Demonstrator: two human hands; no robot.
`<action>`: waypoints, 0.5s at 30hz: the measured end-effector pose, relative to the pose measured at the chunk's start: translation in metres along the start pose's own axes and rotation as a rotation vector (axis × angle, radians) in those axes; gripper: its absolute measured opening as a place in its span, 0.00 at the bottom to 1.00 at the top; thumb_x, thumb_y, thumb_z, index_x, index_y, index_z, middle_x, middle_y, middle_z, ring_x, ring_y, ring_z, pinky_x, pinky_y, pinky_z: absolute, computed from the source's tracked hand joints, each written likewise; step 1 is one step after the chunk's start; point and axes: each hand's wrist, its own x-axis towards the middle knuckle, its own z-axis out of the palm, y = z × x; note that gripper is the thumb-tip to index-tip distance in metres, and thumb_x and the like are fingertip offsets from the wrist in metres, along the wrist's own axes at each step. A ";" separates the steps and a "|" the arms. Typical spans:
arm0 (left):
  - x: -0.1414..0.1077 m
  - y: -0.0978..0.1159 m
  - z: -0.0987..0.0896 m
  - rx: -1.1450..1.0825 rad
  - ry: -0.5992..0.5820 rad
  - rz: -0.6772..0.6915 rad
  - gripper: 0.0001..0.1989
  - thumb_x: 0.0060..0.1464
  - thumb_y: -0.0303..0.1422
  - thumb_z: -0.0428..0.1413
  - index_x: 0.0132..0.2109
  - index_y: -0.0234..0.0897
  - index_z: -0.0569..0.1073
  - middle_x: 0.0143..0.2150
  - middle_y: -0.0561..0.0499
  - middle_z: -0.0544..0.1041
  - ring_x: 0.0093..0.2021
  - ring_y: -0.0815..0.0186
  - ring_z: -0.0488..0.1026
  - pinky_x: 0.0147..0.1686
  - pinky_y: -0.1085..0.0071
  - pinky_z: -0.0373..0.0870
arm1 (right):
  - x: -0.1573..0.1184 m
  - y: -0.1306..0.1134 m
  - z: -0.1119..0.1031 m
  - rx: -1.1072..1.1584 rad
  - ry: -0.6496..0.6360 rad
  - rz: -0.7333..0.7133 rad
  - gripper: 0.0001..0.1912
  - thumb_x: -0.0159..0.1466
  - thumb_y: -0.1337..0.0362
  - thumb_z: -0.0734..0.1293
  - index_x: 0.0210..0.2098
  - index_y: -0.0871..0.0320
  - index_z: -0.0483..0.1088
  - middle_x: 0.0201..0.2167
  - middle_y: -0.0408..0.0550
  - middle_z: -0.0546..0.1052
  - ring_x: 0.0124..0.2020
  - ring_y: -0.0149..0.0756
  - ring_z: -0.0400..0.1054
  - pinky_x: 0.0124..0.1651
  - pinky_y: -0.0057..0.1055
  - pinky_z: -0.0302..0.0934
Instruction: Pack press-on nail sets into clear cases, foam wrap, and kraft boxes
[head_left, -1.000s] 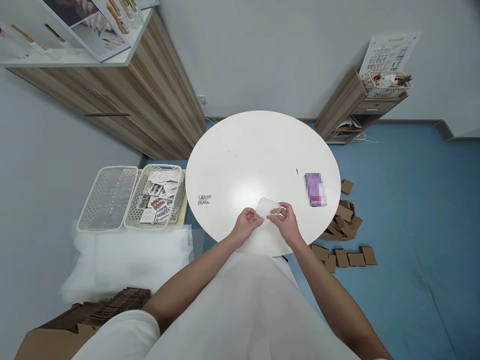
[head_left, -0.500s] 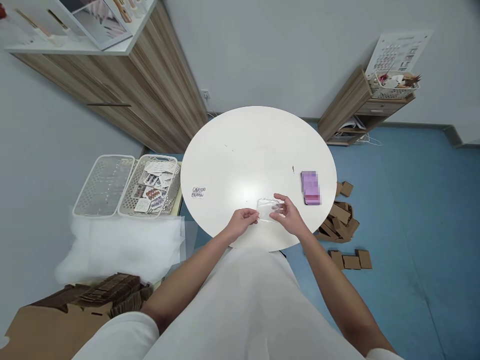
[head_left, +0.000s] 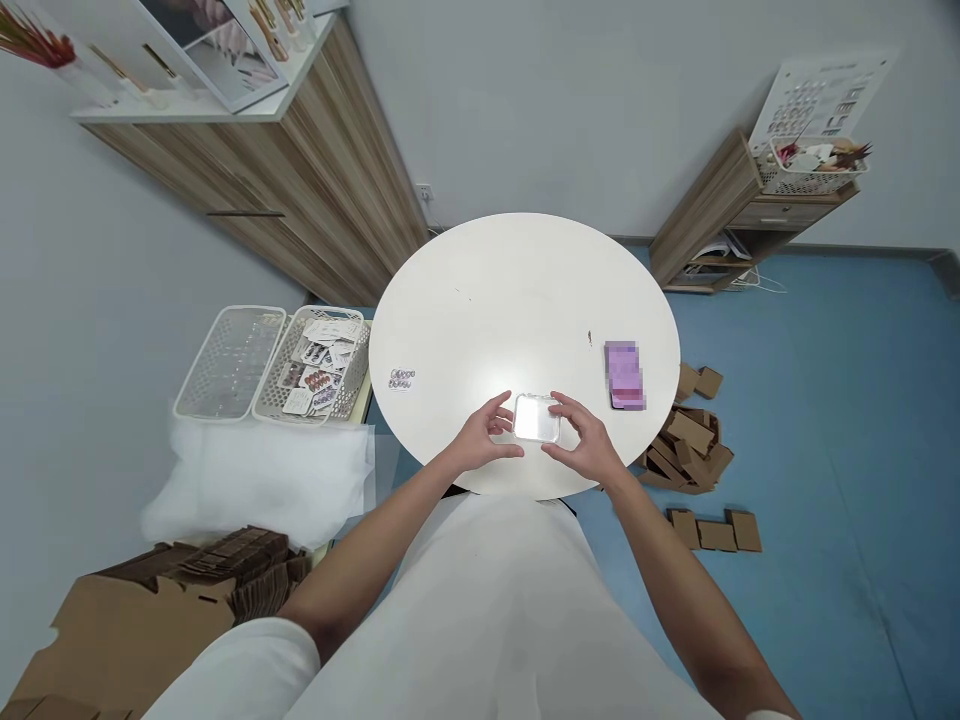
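Observation:
A small clear plastic case (head_left: 535,420) with rounded corners is at the near part of the white round table (head_left: 517,290), its surface shining. My right hand (head_left: 589,440) spans the right side of the case, fingers at the far corner and thumb by the near edge. To the left of the case is my left hand (head_left: 484,437), its fingers and thumb spread apart with nothing between them. A small sheet of patterned nail pieces (head_left: 401,379) lies at the table's left. On the right rests a purple pixelated item (head_left: 625,376).
Left of the table stand a white basket of printed cards (head_left: 319,370) and another with clear pieces (head_left: 232,360). White padded sheets (head_left: 262,475) and flat cardboard (head_left: 135,630) lie nearer me. Brown boxes (head_left: 690,445) sit on the floor at right.
My left hand has let go of the case's left edge and opened its fingers. The case now looks brighter. My right hand stays at its right side. The view has shifted slightly.

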 end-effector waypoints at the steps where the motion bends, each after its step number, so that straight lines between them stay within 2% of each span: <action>1: 0.001 0.001 0.000 0.022 -0.011 0.017 0.46 0.30 0.30 0.67 0.59 0.46 0.56 0.43 0.49 0.69 0.39 0.67 0.68 0.47 0.62 0.63 | -0.001 0.000 0.000 0.014 0.001 -0.001 0.25 0.48 0.61 0.69 0.46 0.52 0.63 0.56 0.51 0.61 0.56 0.44 0.57 0.52 0.43 0.57; 11: 0.003 0.010 0.007 0.029 -0.072 0.088 0.38 0.36 0.31 0.64 0.57 0.42 0.60 0.41 0.48 0.69 0.40 0.66 0.69 0.44 0.64 0.65 | 0.001 0.000 -0.001 0.066 0.038 -0.026 0.24 0.46 0.62 0.70 0.43 0.53 0.65 0.54 0.54 0.64 0.54 0.45 0.59 0.49 0.41 0.60; 15: 0.003 0.008 0.007 0.016 -0.072 0.067 0.38 0.36 0.30 0.64 0.56 0.42 0.61 0.41 0.48 0.69 0.39 0.65 0.69 0.43 0.64 0.66 | 0.002 0.002 0.000 0.140 0.048 -0.023 0.23 0.46 0.61 0.70 0.42 0.54 0.66 0.52 0.54 0.66 0.53 0.45 0.60 0.50 0.42 0.59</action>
